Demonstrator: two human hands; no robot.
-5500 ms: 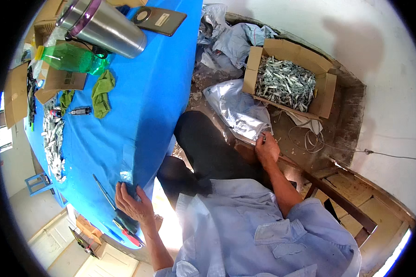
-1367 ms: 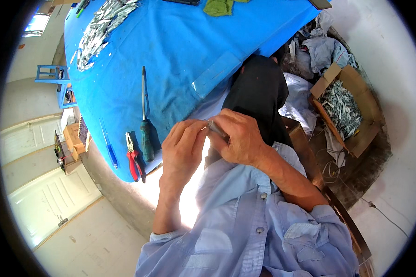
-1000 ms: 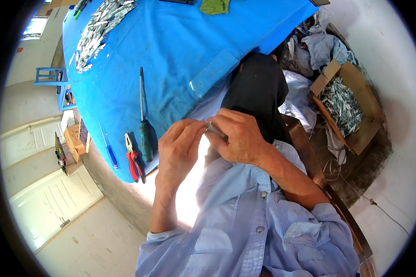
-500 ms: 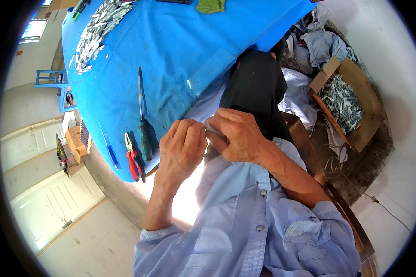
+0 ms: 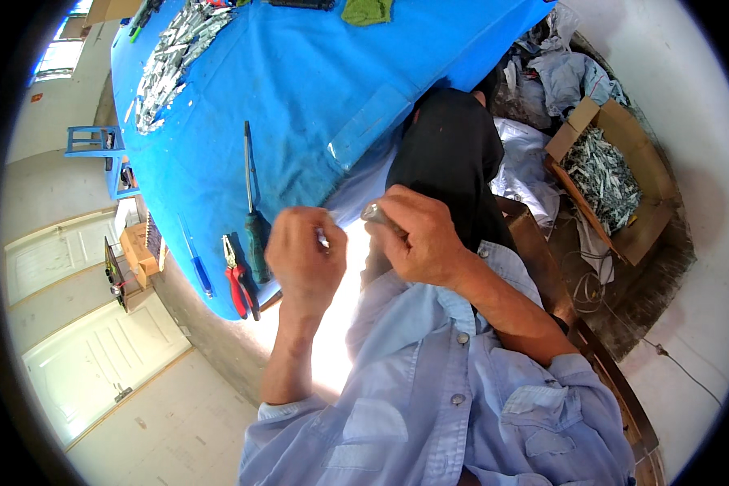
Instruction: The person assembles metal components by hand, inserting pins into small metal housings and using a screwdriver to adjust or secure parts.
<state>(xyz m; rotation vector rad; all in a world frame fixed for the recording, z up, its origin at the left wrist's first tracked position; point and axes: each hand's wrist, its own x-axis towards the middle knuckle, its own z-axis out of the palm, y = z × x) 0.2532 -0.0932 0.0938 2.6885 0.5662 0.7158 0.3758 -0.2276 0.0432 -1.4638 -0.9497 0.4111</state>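
My right hand (image 5: pixel 425 236) is closed round a short grey cylindrical piece (image 5: pixel 373 213), its rounded end showing past the thumb and forefinger. A small gap to the left is my left hand (image 5: pixel 305 251), curled and slightly blurred. A tiny pale bit shows between its fingers, too small to name. Both hands are above my lap, by the edge of the blue cloth (image 5: pixel 324 73). Closest to my left hand on the cloth lie a long screwdriver with a dark green handle (image 5: pixel 256 243), pliers with red handles (image 5: pixel 239 292) and a thin blue-handled screwdriver (image 5: pixel 200 275).
Small silvery strips make a heap (image 5: pixel 174 65) at the cloth's far left. A green rag (image 5: pixel 367 10) lies at the far edge. To the right, a cardboard box (image 5: pixel 652 206) holds similar scraps, beside crumpled bags (image 5: pixel 559 81). A blue stool (image 5: pixel 93 144) stands left of the table.
My hands were together on the grey piece. Now they are apart: the left has pulled back left and turned, while the right keeps the piece, its end now exposed.
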